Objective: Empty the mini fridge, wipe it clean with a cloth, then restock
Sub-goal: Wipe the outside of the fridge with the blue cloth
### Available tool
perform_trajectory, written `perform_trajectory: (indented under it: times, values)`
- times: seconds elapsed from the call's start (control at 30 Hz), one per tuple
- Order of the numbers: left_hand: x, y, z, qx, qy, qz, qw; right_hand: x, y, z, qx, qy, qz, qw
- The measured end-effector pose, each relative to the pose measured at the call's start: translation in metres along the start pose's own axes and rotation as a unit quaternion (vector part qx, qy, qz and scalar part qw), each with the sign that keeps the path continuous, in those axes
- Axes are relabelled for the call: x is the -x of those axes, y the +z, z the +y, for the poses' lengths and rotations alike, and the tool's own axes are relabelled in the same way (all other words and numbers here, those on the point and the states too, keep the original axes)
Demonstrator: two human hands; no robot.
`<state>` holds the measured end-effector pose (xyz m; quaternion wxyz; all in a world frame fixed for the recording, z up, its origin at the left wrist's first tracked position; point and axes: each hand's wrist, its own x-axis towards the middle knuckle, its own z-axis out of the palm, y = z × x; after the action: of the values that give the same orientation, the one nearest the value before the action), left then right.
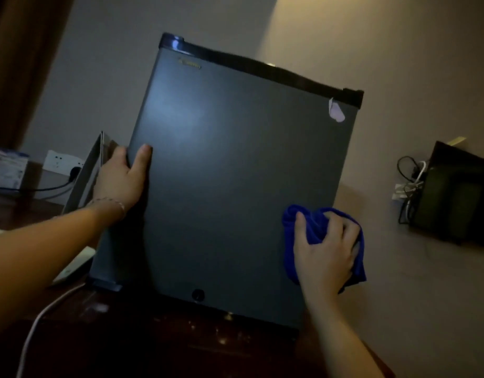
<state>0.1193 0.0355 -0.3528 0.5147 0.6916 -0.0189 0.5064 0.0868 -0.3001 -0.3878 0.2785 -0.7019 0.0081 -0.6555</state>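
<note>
A dark grey mini fridge (230, 173) with a black top trim stands on a dark wooden table (159, 347), its door shut and facing me. My left hand (121, 178) grips the door's left edge, thumb on the front and fingers curled behind. My right hand (326, 252) holds a bunched blue cloth (311, 225) against the lower right part of the door. A torn pale sticker (335, 110) clings near the door's top right corner. The fridge interior is hidden.
A thin grey panel (85, 175) leans left of the fridge. A wall socket (62, 162) with a plugged cable sits behind it. A white cable (41, 317) trails over the table. On the right wall hangs a dark box (453, 197) with tangled wires.
</note>
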Motion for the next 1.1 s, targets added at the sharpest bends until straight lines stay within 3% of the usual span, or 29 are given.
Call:
perform_trajectory:
  times: [0.33, 0.57, 0.77, 1.1]
  values:
    - [0.014, 0.000, -0.010, -0.039, -0.012, 0.042, 0.998, 0.102, -0.005, 0.039, 0.084, -0.023, -0.051, 0.995]
    - [0.015, -0.002, -0.019, -0.042, -0.026, 0.018, 0.999, 0.108, -0.006, 0.037, 0.062, -0.016, -0.051, 0.997]
    - [0.014, -0.006, -0.017, -0.037, -0.027, 0.001, 0.999, 0.052, 0.001, 0.013, 0.019, -0.014, -0.004, 1.000]
    - [0.010, 0.000, -0.024, -0.042, -0.006, 0.022, 0.999, -0.126, 0.015, -0.080, 0.052, -0.075, 0.047, 0.995]
